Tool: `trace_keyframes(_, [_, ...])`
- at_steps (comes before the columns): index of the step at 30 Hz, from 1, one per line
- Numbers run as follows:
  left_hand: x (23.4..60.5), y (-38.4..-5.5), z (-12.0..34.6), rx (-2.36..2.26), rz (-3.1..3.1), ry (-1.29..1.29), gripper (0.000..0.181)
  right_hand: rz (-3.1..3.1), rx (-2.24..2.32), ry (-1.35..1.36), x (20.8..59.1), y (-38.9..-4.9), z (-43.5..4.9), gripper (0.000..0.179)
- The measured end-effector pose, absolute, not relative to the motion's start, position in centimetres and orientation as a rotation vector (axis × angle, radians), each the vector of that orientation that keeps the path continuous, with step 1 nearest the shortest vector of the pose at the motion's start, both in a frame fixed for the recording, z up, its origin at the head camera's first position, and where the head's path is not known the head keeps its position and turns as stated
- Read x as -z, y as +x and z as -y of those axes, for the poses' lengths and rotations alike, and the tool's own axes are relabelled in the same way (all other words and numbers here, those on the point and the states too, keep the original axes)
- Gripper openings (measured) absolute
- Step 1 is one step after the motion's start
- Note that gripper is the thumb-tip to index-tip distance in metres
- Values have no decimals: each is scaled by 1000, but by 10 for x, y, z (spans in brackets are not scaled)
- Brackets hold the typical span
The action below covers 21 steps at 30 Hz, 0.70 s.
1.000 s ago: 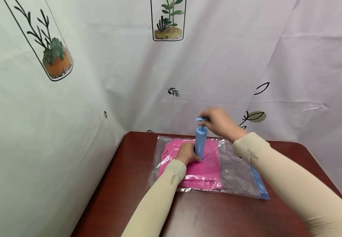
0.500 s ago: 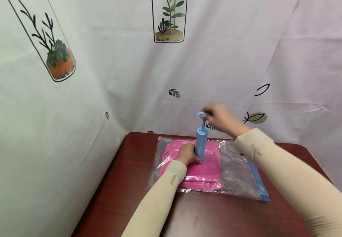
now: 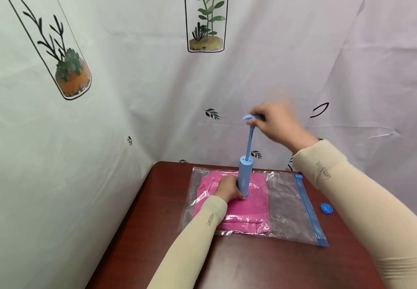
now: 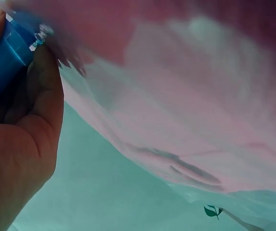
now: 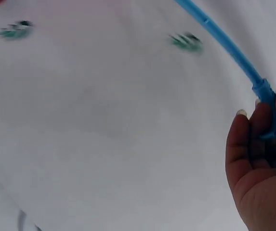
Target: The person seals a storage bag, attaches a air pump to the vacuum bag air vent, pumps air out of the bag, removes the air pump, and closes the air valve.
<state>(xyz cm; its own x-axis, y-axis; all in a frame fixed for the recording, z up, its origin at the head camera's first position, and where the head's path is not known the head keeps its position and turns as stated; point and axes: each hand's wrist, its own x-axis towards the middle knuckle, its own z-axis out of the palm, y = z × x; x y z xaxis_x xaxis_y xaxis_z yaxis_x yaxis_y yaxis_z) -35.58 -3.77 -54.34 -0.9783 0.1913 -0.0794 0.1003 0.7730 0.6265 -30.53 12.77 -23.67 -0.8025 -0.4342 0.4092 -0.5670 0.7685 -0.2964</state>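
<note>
A blue hand pump [image 3: 245, 176] stands nearly upright on a clear plastic storage bag [image 3: 287, 208] holding folded pink cloth [image 3: 248, 212]. My left hand [image 3: 228, 188] grips the pump's barrel near its base; in the left wrist view its fingers curl round the blue barrel [image 4: 7, 62]. With my right hand [image 3: 278, 122] I hold the pump's handle [image 3: 249, 117], the thin rod [image 3: 249, 142] drawn well out of the barrel. The right wrist view shows fingers round the handle end of the blue rod [image 5: 229, 45]. The spot where the pump meets the bag is partly hidden by my left hand.
A round blue cap [image 3: 326, 208] lies on the reddish-brown table [image 3: 150, 228], right of the bag's blue zip strip [image 3: 309, 206]. White sheeting [image 3: 157, 80] printed with plants stands behind and to the left of the table.
My right hand has risen with the handle, pulling the rod much farther out of the barrel. The blue cap has come into view from behind my right arm. My left hand stays put.
</note>
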Motion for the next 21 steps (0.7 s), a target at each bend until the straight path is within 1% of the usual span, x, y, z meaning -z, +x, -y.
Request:
trace_keyframes(6, [551,-357,35,-943,-2879,292,60,2723,-619,866,315,-304,-128,21])
trace_keyframes(8, [554,-357,35,-938,-2900,327,58,2703,-638,849,333,-303,-130,21])
trace_keyframes(11, [555,-357,34,-953,-2905,351,56,2691,-714,790,349,-302,-131,23])
trace_keyframes(14, [554,-356,34,-959,-2885,336,55,2695,-790,763,352,-302,-131,24])
trace_keyframes(16, [551,-356,33,-975,-2870,319,56,2698,-842,750,344,-303,-132,26])
trace_keyframes(18, [549,-356,32,-992,-2851,297,58,2695,-874,724,327,-304,-132,28])
trace_keyframes(21, [545,-356,32,-1001,-2838,253,62,2669,-886,679,287,-304,-134,31])
